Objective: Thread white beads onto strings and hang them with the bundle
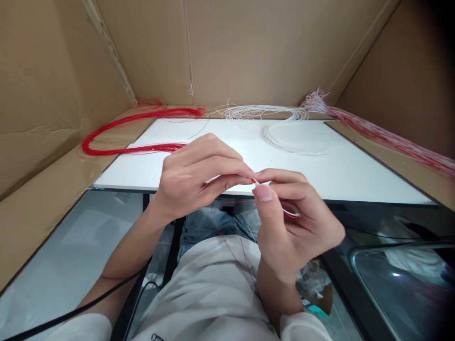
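Above the near edge of the white board, the fingertips of my left hand (204,173) and my right hand (291,213) meet. Both pinch a thin red and white wire pair (255,181). The right thumb and index finger press on it, and a loop of red and white wire (291,213) shows inside the right palm. Thin red and white strands hang below the hands in front of the shirt. Just where the left fingertips grip the wires is partly hidden.
On the white board (355,175) lie a red wire bundle (103,132) at left and a white wire bundle (270,112) at the back. A red and white bundle (391,132) lies at right. Cardboard walls (256,52) surround the board. A black cable (88,305) crosses my left forearm.
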### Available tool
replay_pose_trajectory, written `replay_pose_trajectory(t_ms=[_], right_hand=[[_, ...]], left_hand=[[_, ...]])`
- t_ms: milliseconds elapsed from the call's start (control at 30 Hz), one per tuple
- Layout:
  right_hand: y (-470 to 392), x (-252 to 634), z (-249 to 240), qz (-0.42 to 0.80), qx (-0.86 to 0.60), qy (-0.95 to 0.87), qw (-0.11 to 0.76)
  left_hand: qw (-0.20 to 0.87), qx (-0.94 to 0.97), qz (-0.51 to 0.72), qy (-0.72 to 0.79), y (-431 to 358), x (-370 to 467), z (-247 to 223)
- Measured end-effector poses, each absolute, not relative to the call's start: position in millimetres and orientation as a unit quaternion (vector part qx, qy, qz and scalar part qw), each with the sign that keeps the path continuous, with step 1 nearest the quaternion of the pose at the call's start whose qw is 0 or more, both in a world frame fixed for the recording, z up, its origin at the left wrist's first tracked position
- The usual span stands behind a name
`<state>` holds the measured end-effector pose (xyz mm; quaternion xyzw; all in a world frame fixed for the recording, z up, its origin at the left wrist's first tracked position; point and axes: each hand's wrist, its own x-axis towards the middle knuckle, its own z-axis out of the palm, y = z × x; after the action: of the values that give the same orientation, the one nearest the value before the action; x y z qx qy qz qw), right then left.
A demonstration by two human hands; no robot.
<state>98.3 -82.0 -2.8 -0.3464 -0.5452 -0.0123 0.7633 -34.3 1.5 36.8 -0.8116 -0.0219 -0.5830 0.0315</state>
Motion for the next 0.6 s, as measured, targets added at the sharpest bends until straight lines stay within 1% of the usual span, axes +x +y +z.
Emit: replay_pose_trajectory(t_ms=[367,600], right_hand=[[-81.0,99.3,-4.2,-0.035,-0.342,-0.559,0.755],[-80.4,99.5,-4.2,-0.029,-0.360,-0.551,0.752]], left_hand=[[0.015,-0.821,-0.570,-0.020,-0.3,-36.6,37.9],[0.058,-0.830,-0.554,-0.034,2.0,-38.1,35.8]])
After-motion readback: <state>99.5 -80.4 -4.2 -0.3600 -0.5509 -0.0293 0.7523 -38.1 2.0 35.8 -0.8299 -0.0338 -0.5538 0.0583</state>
